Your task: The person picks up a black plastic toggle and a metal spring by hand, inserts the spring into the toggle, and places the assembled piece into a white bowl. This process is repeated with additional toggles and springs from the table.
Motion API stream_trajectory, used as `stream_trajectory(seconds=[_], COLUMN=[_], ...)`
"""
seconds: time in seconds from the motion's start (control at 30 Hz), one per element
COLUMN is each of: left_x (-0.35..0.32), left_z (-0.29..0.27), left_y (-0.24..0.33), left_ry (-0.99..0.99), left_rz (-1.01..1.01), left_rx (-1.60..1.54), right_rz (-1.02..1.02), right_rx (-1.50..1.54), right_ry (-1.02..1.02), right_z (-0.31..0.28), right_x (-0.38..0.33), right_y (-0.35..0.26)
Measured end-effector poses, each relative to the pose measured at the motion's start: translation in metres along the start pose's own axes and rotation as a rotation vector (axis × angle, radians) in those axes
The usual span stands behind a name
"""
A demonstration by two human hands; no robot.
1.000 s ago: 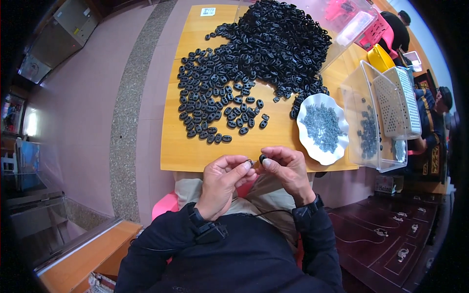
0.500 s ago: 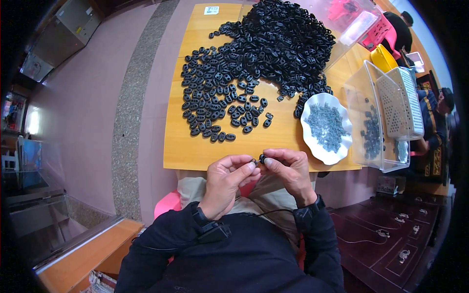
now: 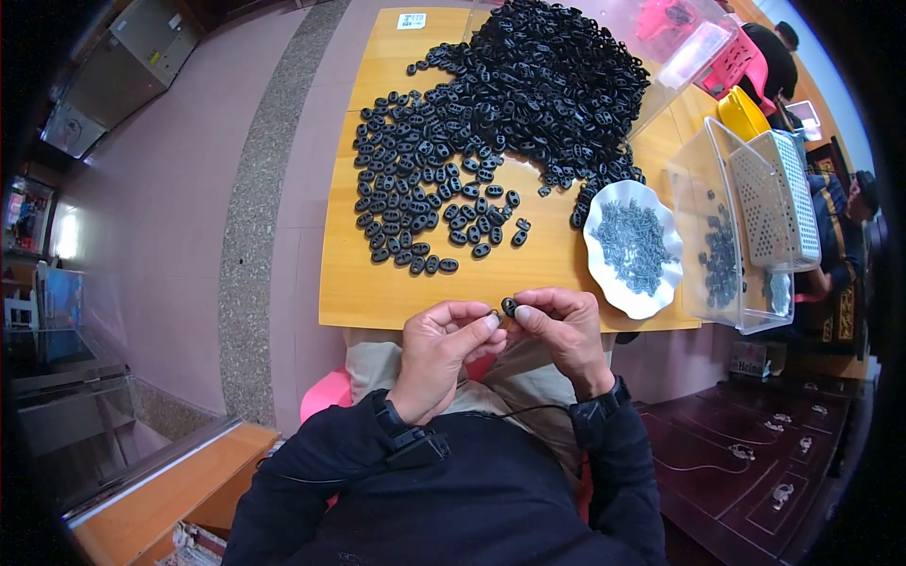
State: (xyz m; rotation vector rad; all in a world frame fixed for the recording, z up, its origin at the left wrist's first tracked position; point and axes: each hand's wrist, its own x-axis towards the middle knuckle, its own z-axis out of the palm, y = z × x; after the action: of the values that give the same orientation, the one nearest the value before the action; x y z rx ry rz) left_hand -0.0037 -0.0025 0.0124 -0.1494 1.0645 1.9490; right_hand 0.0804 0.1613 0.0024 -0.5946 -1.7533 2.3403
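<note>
Wooden table (image 3: pixel 377 292), frame centre: black oval parts pile (image 3: pixel 528 104) upper centre; white scalloped dish (image 3: pixel 604 274) and clear bin (image 3: pixel 703 189) right.

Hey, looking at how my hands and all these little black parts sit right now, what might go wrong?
1. The small black piece is pinched between the fingertips of the left hand and right hand just past the table edge, over your lap; a slip would likely send it to the floor.
2. The white scalloped plate of small grey parts sits close to that edge beside your right hand; an elbow bump might tip it.
</note>
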Motion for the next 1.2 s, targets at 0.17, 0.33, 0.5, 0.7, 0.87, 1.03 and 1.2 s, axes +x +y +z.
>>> stream_trajectory(seconds=[0.17,0.33,0.5,0.7,0.87,1.03,1.2], left_x=[-0.0003,-0.0008,-0.0005,-0.0008,-0.0009,-0.0014,-0.0009], left_z=[-0.0002,0.0011,0.0007,0.0003,0.0002,0.0015,0.0004], left_y=[-0.0001,0.0004,-0.0006,-0.0015,-0.0023,-0.0019,-0.0042], left_ry=[0.004,0.024,0.027,0.024,0.021,0.022,0.01], left_rz=[-0.007,-0.007,0.005,0.006,0.015,0.017,0.024], left_rx=[0.002,0.018,0.015,0.022,0.023,0.023,0.029], right_rz=[-0.006,0.0,-0.004,-0.027,-0.018,-0.015,0.0], right_rx=[-0.013,-0.005,-0.017,-0.063,-0.064,-0.068,-0.036], right_ry=[-0.005,-0.006,-0.003,-0.023,-0.034,-0.039,-0.039], right_z=[0.0,0.0009,0.0019,0.0031,0.0044,0.0036,0.0023], right_x=[0.0003,-0.0003,-0.0008,-0.0009,-0.0015,-0.0012,-0.0016], right_y=[0.0,-0.0011,-0.0012,-0.0024,-0.0035,-0.0031,-0.0014])
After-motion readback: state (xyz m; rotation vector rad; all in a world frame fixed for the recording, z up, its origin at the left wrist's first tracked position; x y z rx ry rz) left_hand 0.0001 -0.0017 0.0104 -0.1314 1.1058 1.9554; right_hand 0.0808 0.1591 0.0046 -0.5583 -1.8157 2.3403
